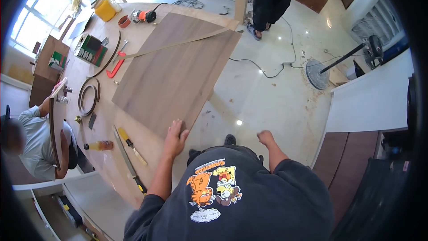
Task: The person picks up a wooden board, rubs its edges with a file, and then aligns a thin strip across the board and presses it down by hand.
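Wood panel (174, 76) lies on the workbench (136, 125), near corner under my left hand (177, 136): released, palm down, gripping nothing. Thin strip (178, 45) crosses the panel beyond it. Left of that hand I log a yellow-handled tool (127, 140), long blade (126, 156), bottle (99, 145). Right hand (265, 138) well apart, fingers curled in.

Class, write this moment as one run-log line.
left hand: on wood panel | right hand: curled, off panel | long-bladed tool: on table | co-worker: holding board

Wide head-worn view, dark rounded edges, facing forward and steeply down, shirt (267, 192) close below
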The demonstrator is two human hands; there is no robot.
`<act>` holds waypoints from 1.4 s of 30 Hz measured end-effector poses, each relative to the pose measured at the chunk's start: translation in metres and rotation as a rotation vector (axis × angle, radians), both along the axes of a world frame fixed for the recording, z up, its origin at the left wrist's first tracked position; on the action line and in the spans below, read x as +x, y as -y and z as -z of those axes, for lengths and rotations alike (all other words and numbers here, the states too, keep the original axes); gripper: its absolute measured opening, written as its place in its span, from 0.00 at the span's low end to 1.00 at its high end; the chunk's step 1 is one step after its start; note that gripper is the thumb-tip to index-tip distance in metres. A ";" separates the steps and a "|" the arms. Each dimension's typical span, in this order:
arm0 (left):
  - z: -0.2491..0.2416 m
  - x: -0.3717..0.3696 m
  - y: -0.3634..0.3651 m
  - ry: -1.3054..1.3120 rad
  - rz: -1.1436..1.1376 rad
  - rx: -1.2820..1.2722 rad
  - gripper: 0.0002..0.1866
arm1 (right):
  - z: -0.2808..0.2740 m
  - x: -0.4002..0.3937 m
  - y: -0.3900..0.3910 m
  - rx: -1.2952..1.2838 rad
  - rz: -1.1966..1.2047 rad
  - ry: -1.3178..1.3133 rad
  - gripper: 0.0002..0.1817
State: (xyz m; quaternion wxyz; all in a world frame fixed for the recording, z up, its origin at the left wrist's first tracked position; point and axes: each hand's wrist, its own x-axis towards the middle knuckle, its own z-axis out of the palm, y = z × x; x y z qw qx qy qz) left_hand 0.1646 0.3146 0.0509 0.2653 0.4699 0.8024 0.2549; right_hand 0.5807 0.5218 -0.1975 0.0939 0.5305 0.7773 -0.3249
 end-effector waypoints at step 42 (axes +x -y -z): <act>0.036 0.074 0.039 0.031 -1.500 0.668 0.23 | -0.018 -0.080 -0.243 -0.180 -0.469 -0.225 0.18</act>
